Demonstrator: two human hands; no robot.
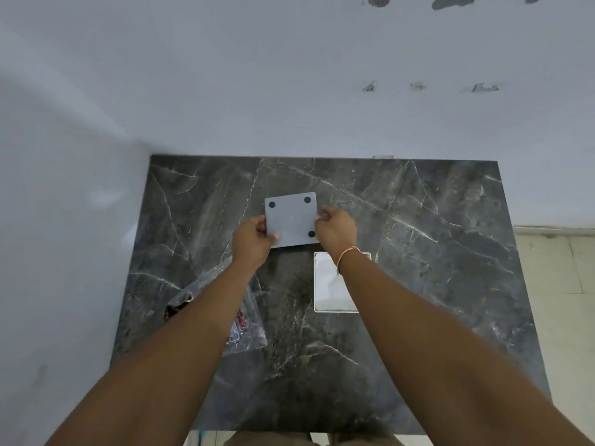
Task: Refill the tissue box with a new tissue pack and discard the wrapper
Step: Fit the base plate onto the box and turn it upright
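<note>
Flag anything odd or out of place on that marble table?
The tissue box is upside down, its dark round feet facing up, held at its sides by the left hand and right hand. A crumpled clear wrapper lies loose on the marble table under the left forearm.

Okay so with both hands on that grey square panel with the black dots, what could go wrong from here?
1. The grey square panel with black round pads is pinched only at its side edges by the left hand and right hand; it could slip onto the dark marble table.
2. The crumpled clear plastic wrapper lies under the left forearm and could be swept off.
</note>
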